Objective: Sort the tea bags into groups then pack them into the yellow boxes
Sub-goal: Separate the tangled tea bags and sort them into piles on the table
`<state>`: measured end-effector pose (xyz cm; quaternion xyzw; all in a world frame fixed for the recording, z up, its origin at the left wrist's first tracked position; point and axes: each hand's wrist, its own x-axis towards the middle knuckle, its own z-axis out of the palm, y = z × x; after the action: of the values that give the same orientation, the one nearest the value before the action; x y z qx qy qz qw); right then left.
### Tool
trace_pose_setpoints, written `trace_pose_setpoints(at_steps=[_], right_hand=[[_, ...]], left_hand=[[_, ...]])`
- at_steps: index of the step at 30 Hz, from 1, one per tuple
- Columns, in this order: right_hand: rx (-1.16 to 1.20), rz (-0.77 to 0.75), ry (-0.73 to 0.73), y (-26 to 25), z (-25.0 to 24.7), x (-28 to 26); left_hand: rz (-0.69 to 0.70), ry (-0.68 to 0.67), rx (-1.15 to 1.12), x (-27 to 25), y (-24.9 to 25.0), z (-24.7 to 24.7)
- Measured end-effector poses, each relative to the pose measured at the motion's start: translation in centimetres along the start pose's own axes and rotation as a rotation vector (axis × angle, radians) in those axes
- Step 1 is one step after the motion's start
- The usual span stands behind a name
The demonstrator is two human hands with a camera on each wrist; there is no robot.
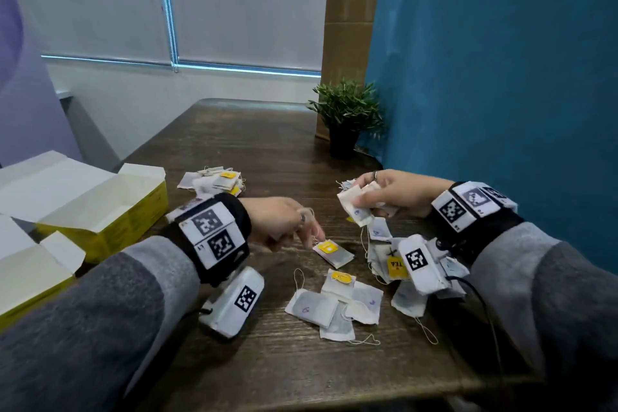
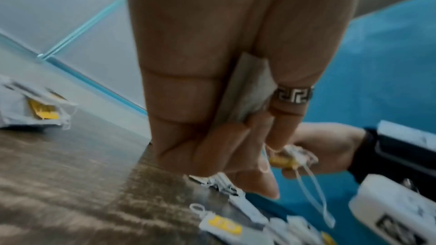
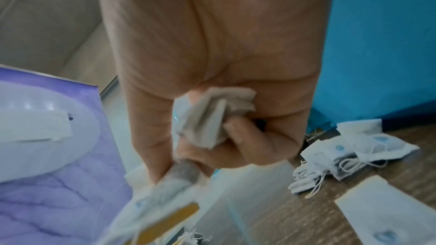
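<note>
A bunch of tea bags (image 1: 359, 207) is gripped in the curled right hand (image 1: 398, 192). The left hand (image 1: 284, 221) pinches a bag's string. Loose bags (image 1: 334, 304) lie on the table (image 1: 254, 144), at 6 o'clock. Light, soft, tearable; best taken by tag or edge.

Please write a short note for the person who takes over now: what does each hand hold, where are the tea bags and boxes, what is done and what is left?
Left hand: holds a tea bag against its palm, as the left wrist view shows, and its fingers reach down to the tea bag with a yellow tag on the table.
Right hand: grips a bunch of tea bags above the table.
Tea bags: one pile at the back, a loose group in front, a heap under the right wrist.
Yellow boxes: open at the left; no tea bags show in the part that can be seen.
Done: sorting has begun. Left: finish the groups, pack them all.
</note>
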<state>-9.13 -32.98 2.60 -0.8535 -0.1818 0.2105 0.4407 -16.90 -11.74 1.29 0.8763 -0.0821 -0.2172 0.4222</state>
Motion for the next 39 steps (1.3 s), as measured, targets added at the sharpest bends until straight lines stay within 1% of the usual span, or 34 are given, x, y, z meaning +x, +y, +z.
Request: trace_pose_setpoints(at_steps=[2, 4, 7, 11, 13, 16, 18, 20, 22, 25, 27, 29, 31, 34, 37, 39], right_hand=[[0.106, 0.009, -0.026, 0.2, -0.1, -0.4], [0.149, 0.018, -0.060, 0.4, 0.1, -0.7], [0.185, 0.030, -0.070, 0.7, 0.5, -0.8], [0.253, 0.043, -0.042, 1.0, 1.1, -0.8], [0.261, 0.076, -0.034, 1.0, 1.3, -0.8], [0.221, 0.106, -0.083, 0.9, 1.7, -1.1], [0.216, 0.072, -0.133, 0.9, 1.8, -1.2], [0.184, 0.039, -0.163, 0.8, 1.9, -1.3], [0.136, 0.025, -0.167, 0.7, 1.9, -1.3], [0.103, 0.016, -0.165, 0.6, 1.7, -1.3], [0.048, -0.001, -0.212, 0.6, 1.8, -1.3], [-0.077, 0.000, -0.299, 0.4, 2.4, -1.2], [-0.285, 0.014, -0.393, 0.0, 3.5, -1.1], [-0.615, -0.017, -0.474, -0.4, 5.4, -0.6], [-0.742, -0.082, -0.473, -0.6, 6.4, -0.3], [-0.794, -0.155, -0.400, -0.9, 6.1, -0.4]], left_hand=[[-0.025, -0.092, 0.212, 0.1, 0.0, 0.7], [-0.053, -0.172, 0.389, 0.1, 0.3, 1.4], [-0.051, -0.213, 0.579, 0.2, 0.7, 2.3], [-0.030, -0.238, 0.696, 0.6, 0.7, 3.3], [-0.041, -0.236, 0.707, 0.5, 0.6, 3.5], [-0.064, -0.240, 0.689, 0.1, 0.7, 3.0], [-0.059, -0.234, 0.644, -0.2, 0.6, 2.4], [-0.034, -0.190, 0.541, -0.6, 0.3, 1.6], [-0.009, -0.134, 0.333, -1.1, -0.1, 0.6], [0.056, -0.012, -0.054, -1.5, -0.7, -0.6], [0.079, 0.047, -0.298, -1.6, -0.9, -1.0], [0.079, 0.036, -0.494, -1.5, -1.1, -1.2], [0.074, 0.004, -0.579, -1.5, -1.0, -1.1], [0.044, 0.074, -0.638, -1.1, -1.1, -0.8], [-0.008, 0.126, -0.639, -1.0, -1.3, -0.3], [-0.044, 0.166, -0.547, -1.0, -1.4, -0.1]])
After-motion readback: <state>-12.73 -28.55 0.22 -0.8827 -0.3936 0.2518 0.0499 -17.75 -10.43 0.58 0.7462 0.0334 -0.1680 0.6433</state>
